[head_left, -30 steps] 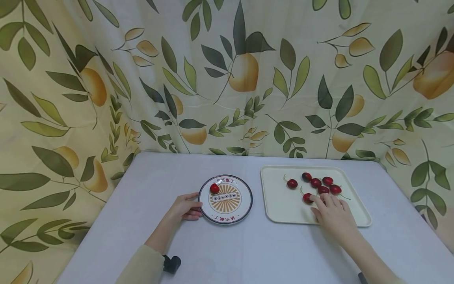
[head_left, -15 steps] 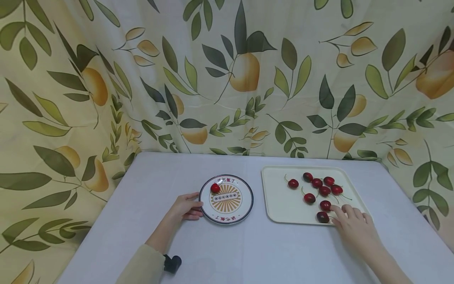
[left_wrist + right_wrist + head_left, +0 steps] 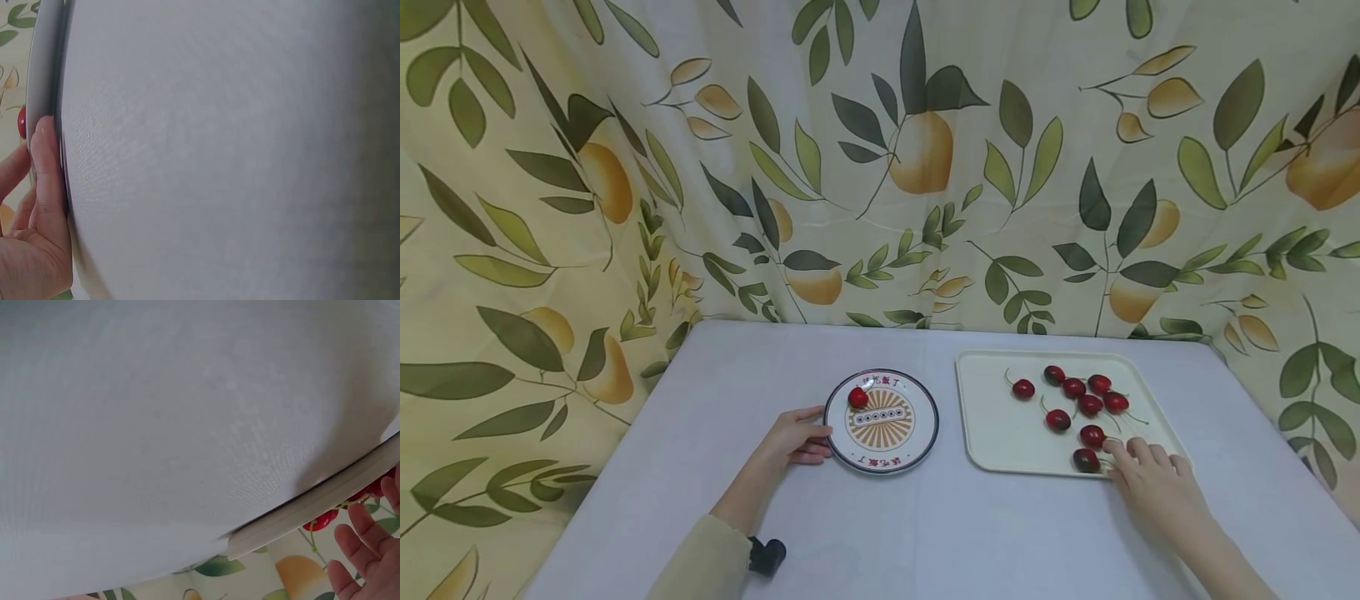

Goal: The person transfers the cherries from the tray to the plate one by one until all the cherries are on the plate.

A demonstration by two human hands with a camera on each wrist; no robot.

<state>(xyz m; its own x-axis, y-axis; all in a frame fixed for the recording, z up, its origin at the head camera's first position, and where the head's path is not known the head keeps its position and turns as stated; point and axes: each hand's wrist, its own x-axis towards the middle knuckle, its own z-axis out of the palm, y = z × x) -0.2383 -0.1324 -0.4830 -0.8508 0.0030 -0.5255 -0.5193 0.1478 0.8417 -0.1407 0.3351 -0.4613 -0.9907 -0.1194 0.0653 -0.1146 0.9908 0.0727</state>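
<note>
My left hand (image 3: 796, 437) grips the left rim of a round white plate (image 3: 917, 446), which has a dark edge and printed characters. In the left wrist view, fingers (image 3: 47, 162) lie along the plate's side. One red cherry (image 3: 858, 397) sits on the plate, left of its middle. My right hand (image 3: 1157, 483) is over the front right corner of a cream tray (image 3: 1000, 442), its fingertips close beside two cherries, a red one (image 3: 1092, 436) and a darker one (image 3: 1086, 460). The right wrist view shows its fingers (image 3: 369, 534) spread and loosely bent, near a green stem.
Several more cherries (image 3: 1089, 405) with stems lie towards the back of the tray. A white cloth (image 3: 880, 533) covers the table. Behind it hangs a curtain (image 3: 865, 217) with printed fruit and leaves. A black strap piece (image 3: 767, 556) sits by the left sleeve.
My right hand has moved right and towards the front of the tray, uncovering two cherries near the front edge. In the last half second it has hardly moved. The left hand stays at the plate.
</note>
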